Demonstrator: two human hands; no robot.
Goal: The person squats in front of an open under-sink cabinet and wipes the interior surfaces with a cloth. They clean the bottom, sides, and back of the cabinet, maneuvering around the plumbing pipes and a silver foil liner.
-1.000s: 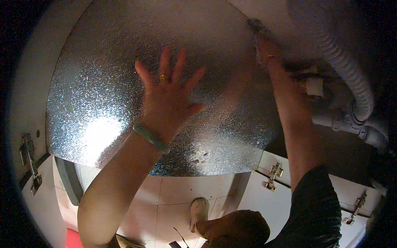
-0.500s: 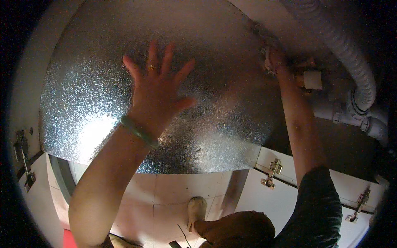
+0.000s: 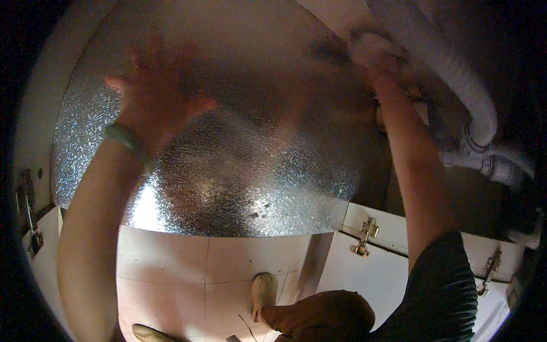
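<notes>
My left hand (image 3: 154, 94), a green bangle at its wrist, is spread with nothing in it over a silver foil-textured sheet (image 3: 250, 154) that lines the cabinet bottom. Whether the palm touches the sheet cannot be made out. At the sheet's far right edge my right hand (image 3: 384, 71) is closed around a pale crumpled cloth (image 3: 367, 47). That hand is dim and blurred, so its fingers are hard to tell apart. Beyond it hangs a pale corrugated drain hose (image 3: 458, 77).
White pipe fittings (image 3: 493, 165) stand right of my right forearm, close to the hose. White cabinet doors with metal hinges (image 3: 364, 236) hang open at the front, on both sides. Below lies a tiled floor (image 3: 165, 262), with my shoe (image 3: 264, 293) on it.
My left hand has moved left and slightly farther away, fingers still spread. My right hand has shifted farther in with the cloth, along the sheet's right edge. The view has shifted slightly.
</notes>
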